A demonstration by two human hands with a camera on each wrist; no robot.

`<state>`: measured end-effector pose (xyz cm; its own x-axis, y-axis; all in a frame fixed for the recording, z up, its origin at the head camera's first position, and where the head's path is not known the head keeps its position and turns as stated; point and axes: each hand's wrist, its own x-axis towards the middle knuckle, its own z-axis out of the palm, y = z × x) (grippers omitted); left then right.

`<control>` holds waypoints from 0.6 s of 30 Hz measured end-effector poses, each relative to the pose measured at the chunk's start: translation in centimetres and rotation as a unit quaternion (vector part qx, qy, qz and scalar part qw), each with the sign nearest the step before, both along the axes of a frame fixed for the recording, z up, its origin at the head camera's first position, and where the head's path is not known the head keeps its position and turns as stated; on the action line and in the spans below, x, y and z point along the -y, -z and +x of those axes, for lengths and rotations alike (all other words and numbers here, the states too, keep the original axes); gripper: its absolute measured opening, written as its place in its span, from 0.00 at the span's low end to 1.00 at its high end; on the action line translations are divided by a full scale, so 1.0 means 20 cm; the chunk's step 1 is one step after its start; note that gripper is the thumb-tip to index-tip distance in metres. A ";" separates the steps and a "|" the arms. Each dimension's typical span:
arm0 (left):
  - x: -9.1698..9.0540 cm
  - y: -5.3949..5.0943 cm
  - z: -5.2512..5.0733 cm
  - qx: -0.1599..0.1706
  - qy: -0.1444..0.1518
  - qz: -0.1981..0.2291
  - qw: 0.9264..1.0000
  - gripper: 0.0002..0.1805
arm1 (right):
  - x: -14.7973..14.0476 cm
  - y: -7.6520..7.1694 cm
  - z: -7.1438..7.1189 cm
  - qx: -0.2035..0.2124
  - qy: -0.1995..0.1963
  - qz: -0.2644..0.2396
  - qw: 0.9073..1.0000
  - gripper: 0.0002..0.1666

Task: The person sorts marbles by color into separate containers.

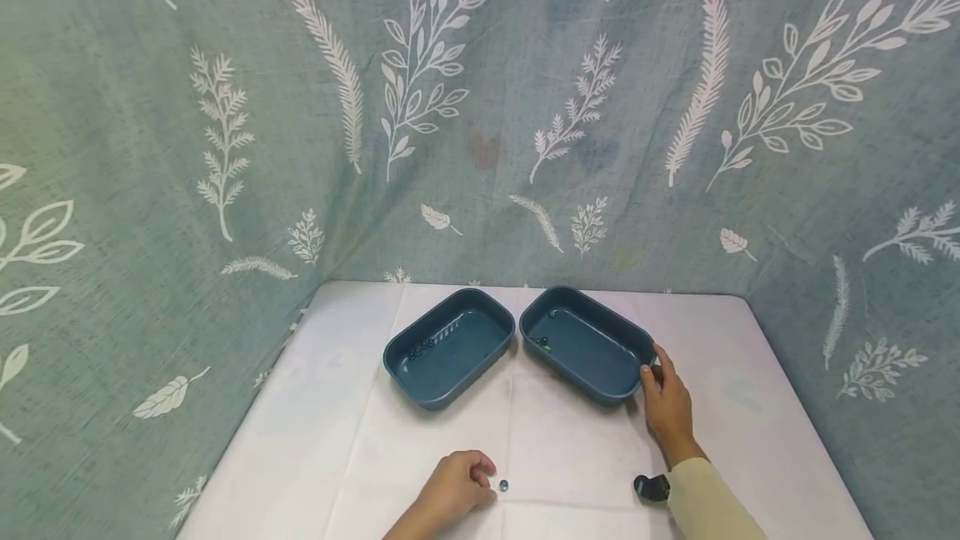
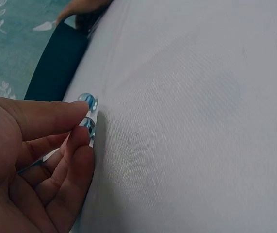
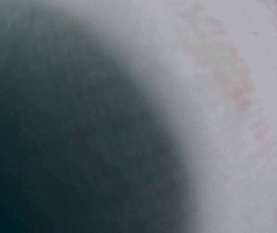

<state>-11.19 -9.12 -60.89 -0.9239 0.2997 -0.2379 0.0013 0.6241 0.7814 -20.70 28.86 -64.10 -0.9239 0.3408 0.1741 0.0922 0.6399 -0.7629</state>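
Near the front of the table, my left hand point(image 1: 455, 486) has its thumb and fingertips around a small clear glass marble point(image 2: 89, 127) with blue-green colour inside. Just beyond the fingertips, a second marble point(image 1: 503, 485) lies on the white cloth. My right hand point(image 1: 670, 407) grips the near right end of the right blue tray point(image 1: 588, 380), thumb and fingers at its rim. Several dark and green marbles point(image 1: 543, 343) lie toward that tray's left end. The right wrist view holds only a large dark blur and pale cloth; the right hand is hidden there.
A matching blue tray point(image 1: 450, 397) stands to the left, angled, with several dark marbles point(image 1: 422, 348) at its left end. White cloth point(image 1: 570, 465) covers the table. Leaf-patterned grey-green fabric point(image 1: 480, 215) hangs behind and at both sides.
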 end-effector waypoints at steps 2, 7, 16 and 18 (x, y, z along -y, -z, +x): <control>0.01 0.00 0.00 -0.005 -0.002 -0.011 1.000 0.13 | 0.00 0.00 0.00 0.001 -0.002 -0.002 1.000 0.33; 0.01 -0.01 0.00 -0.011 -0.013 -0.038 0.999 0.12 | 0.00 0.00 0.01 -0.002 -0.003 -0.007 1.000 0.32; 0.02 -0.03 0.00 -0.015 -0.018 -0.095 0.995 0.09 | 0.00 0.00 0.00 -0.007 -0.005 -0.003 1.000 0.32; 0.03 -0.02 0.00 -0.020 -0.013 -0.088 0.996 0.08 | 0.00 0.00 0.00 -0.008 -0.003 -0.003 1.000 0.32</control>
<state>-11.26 -9.67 -60.39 -0.9404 0.2326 -0.2480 0.0123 0.7522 0.6589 -20.64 28.77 -64.01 -0.9230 0.3359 0.1876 0.0750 0.6354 -0.7685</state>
